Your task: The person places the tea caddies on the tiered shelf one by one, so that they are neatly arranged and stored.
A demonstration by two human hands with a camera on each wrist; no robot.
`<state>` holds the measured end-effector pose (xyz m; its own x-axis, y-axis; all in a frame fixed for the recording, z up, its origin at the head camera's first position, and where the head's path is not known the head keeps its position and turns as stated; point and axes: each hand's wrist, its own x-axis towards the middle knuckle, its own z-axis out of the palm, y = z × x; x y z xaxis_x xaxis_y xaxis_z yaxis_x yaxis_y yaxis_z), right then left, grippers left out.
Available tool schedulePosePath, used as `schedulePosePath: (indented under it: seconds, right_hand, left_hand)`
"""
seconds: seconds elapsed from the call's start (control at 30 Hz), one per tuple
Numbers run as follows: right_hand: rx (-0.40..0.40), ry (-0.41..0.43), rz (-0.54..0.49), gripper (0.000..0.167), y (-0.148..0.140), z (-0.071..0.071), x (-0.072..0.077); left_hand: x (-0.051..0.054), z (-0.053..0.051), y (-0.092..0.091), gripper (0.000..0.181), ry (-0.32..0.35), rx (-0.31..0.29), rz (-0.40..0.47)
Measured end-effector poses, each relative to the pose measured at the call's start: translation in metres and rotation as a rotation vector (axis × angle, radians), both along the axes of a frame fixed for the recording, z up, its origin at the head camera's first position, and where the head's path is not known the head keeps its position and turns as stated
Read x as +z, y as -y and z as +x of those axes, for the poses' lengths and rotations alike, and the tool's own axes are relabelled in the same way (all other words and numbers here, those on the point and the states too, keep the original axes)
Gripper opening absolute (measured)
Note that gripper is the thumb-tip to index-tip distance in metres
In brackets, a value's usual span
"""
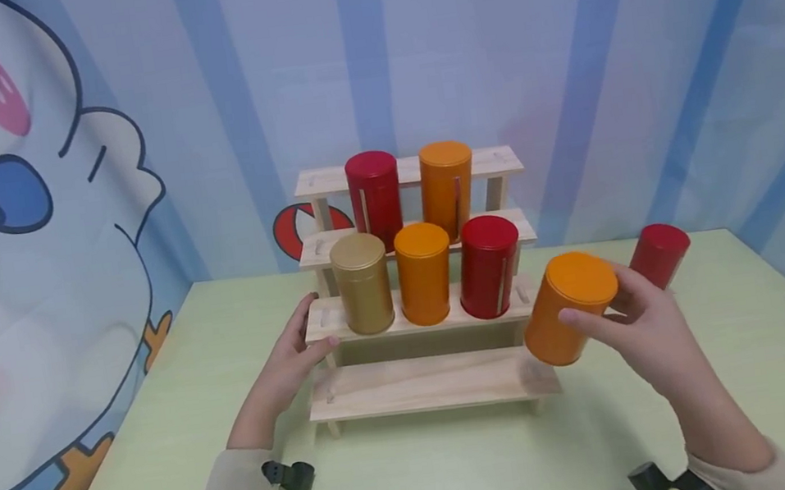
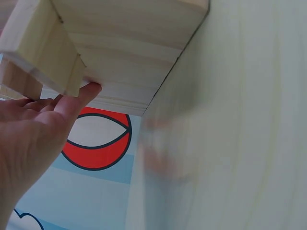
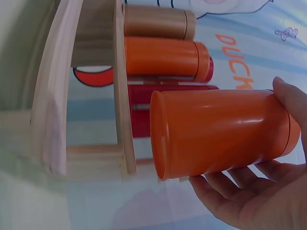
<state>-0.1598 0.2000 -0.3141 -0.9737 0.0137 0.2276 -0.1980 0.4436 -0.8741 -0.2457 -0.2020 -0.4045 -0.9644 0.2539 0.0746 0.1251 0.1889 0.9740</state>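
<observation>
My right hand (image 1: 648,319) holds an orange canister (image 1: 566,309) with its lid upward and its body tilted, off the right end of the wooden tiered rack (image 1: 425,381). In the right wrist view the thumb and fingers grip this canister near its lid. My left hand (image 1: 293,353) grips the left end of the rack's second step from the front, thumb at the front edge and fingers behind. On that step stand a gold canister (image 1: 362,286), another orange canister (image 1: 424,274) and a red canister (image 1: 489,267). The lowest step bears nothing.
Higher on the rack stand a second red canister (image 1: 375,202) and another orange one (image 1: 447,188). A further red canister (image 1: 660,253) is on the pale green table (image 1: 453,477), beyond my right hand. A blue striped backdrop (image 1: 440,40) hangs behind.
</observation>
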Motion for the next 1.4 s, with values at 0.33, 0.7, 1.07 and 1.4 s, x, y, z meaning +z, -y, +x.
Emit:
schedulePosePath:
  seconds: [0.33,0.7,1.07,1.4]
  right_hand:
    - [0.104,0.055,-0.003,0.065,0.038,-0.001,0.003]
    - [0.203,0.068,-0.035,0.064,0.074,-0.007,0.002]
    - [0.24,0.099,-0.086,0.068,0.108,-0.012,-0.01]
    - [0.24,0.129,-0.095,0.063,0.13,-0.018,-0.025]
  left_hand:
    - [0.001,0.001,-0.001,0.081,0.003,0.007,0.0]
    - [0.0,0.0,-0.001,0.081,0.0,0.002,0.006]
    - [0.0,0.001,0.0,0.081,0.001,-0.002,0.005]
    - [0.0,0.0,0.0,0.081,-0.009,-0.014,0.022]
